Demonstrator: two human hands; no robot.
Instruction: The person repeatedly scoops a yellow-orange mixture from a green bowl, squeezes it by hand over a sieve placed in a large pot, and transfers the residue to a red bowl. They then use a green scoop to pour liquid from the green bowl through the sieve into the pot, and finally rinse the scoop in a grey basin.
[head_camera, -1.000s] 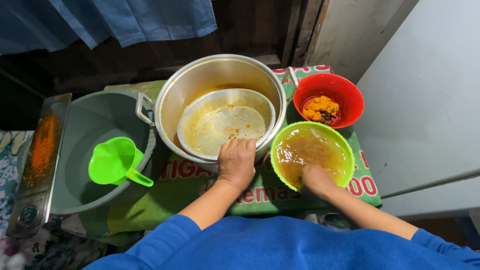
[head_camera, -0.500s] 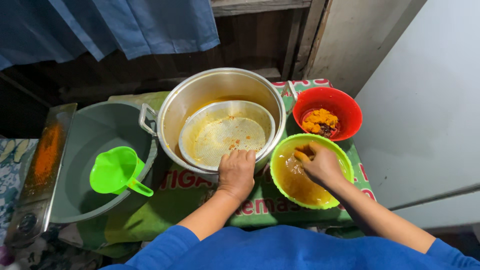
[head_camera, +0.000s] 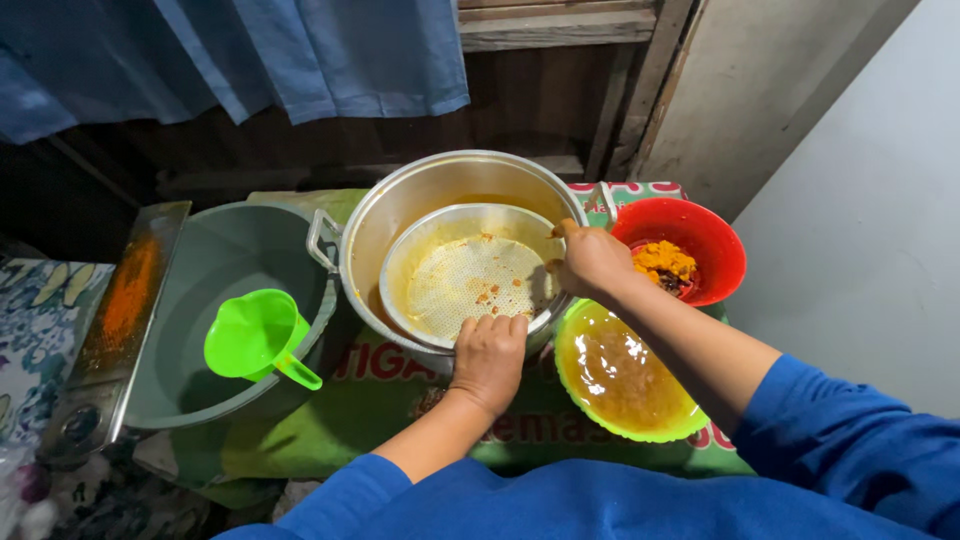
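Observation:
A metal strainer (head_camera: 470, 275) stained orange rests inside a large steel pot (head_camera: 400, 215). My left hand (head_camera: 488, 355) grips the strainer's near rim. My right hand (head_camera: 590, 258) is closed over the strainer's right rim, fingers bunched around something small that I cannot make out. Below the right forearm sits a lime green bowl (head_camera: 620, 385) of murky orange liquid. A red bowl (head_camera: 690, 250) with yellow-orange pulp stands to the right of the pot.
A grey-green basin (head_camera: 215, 290) with water and a green plastic scoop (head_camera: 255, 335) stands left of the pot. A metal grater (head_camera: 120, 310) coated in orange lies at far left. Everything rests on a printed green cloth (head_camera: 380, 410). Blue fabric hangs behind.
My right hand rose out of the green bowl and moved up-left over the strainer's right rim. My left hand stayed on the strainer's near rim.

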